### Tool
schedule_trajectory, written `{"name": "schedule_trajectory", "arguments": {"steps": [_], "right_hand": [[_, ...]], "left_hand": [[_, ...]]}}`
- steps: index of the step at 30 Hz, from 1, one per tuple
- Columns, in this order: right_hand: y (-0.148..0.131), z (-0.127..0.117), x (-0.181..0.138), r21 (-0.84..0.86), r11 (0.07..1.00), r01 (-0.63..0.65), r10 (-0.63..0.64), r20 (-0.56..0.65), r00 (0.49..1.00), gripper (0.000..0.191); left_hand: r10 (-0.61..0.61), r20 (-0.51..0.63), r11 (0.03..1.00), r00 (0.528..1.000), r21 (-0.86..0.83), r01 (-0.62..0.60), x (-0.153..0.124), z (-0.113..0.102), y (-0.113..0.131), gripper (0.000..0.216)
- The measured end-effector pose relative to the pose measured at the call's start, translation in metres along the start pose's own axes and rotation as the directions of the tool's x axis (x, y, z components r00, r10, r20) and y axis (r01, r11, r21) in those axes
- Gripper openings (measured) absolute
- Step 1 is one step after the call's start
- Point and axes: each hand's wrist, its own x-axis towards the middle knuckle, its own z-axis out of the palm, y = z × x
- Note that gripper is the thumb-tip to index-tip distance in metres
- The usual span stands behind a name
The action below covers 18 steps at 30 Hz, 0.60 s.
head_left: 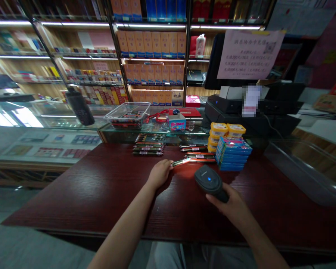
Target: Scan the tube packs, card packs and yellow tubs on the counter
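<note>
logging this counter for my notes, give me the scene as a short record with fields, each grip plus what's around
left grip: holds one slim pack near its end
right grip: holds a dark barcode scanner, blue light lit
surface: dark red-brown tabletop
more slim packs: left pile, right pile
stacked at right: blue boxes, yellow tubs behind them

Right hand (233, 203) has got a black scanner (207, 180), left hand (159, 175) is pinching a slim packet (181, 162) around the scanner's 10 o'clock. Packet pile (148, 148) sits at the left hand's 11, blue boxes (232, 155) near the scanner's 1:30.
</note>
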Motion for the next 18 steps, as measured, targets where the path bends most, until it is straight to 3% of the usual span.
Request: {"name": "schedule_trajectory", "arguments": {"steps": [6, 12, 16, 18], "right_hand": [[-0.003, -0.008, 0.000, -0.056, 0.998, 0.024, -0.020, 0.084, 0.996, 0.035], [-0.006, -0.017, -0.003, -0.221, 0.962, 0.158, -0.150, 0.051, 0.987, 0.031], [0.007, -0.027, 0.000, -0.562, 0.783, 0.266, -0.256, 0.098, 0.962, 0.026], [0.020, -0.029, 0.004, -0.652, 0.682, 0.333, -0.325, 0.137, 0.936, 0.028]], "left_hand": [[-0.002, 0.006, 1.000, 1.000, 0.006, 0.002, 0.001, -0.001, 0.001, 0.027], [-0.009, 0.005, 1.000, 1.000, 0.007, 0.009, 0.001, -0.002, 0.001, 0.026], [-0.005, -0.014, 1.000, 1.000, -0.008, 0.005, 0.001, -0.002, 0.000, 0.026], [-0.012, -0.033, 1.000, 0.999, -0.028, 0.011, 0.000, -0.002, 0.000, 0.027]]}}
